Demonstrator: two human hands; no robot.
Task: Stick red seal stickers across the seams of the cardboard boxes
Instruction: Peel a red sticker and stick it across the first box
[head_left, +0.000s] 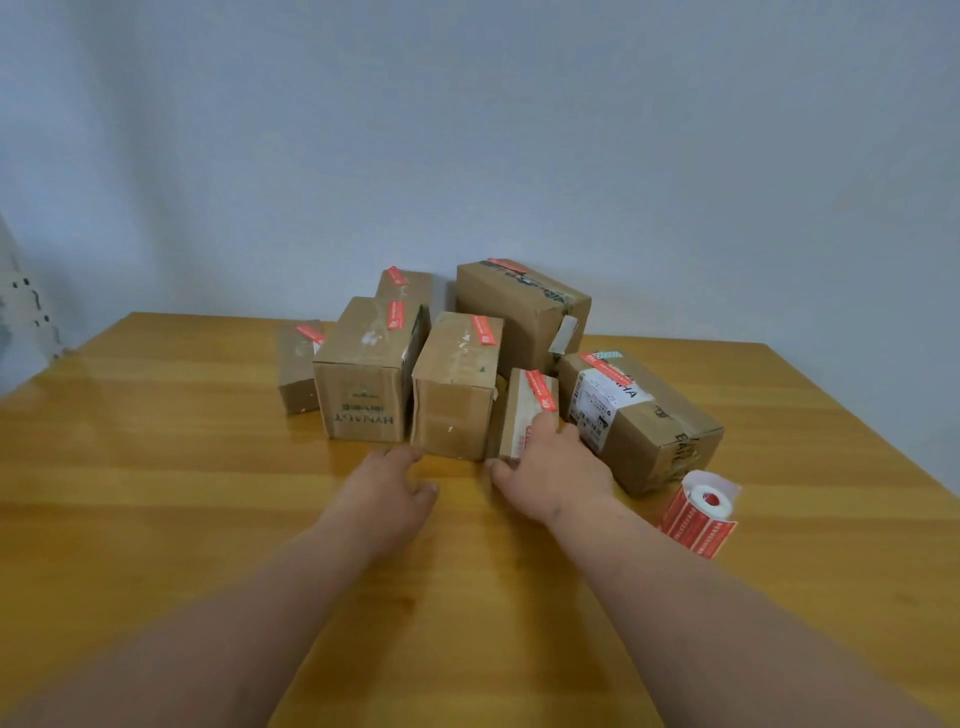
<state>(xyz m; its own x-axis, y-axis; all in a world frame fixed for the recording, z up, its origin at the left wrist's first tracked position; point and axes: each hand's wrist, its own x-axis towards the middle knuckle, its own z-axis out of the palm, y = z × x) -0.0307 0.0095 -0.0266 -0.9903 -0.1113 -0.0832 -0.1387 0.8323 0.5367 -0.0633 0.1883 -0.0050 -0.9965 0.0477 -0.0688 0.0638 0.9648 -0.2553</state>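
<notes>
Several cardboard boxes stand clustered at the far middle of the wooden table (156, 467), each with a red seal sticker across its top seam. My right hand (550, 467) grips a small narrow box (524, 410) at its near end, thumb on the left side, fingers over the top; a red sticker (540, 389) crosses that box's top. My left hand (395, 483) hovers over the table just in front of a taller box (457, 384), fingers loosely curled, holding nothing. A roll of red seal stickers (701, 512) lies on the table to the right.
A box printed with upside-down letters (363, 374) stands left of the middle. A long box with a white shipping label (639, 421) lies right of my right hand. A large box (519, 312) sits at the back. A pale wall rises behind the table.
</notes>
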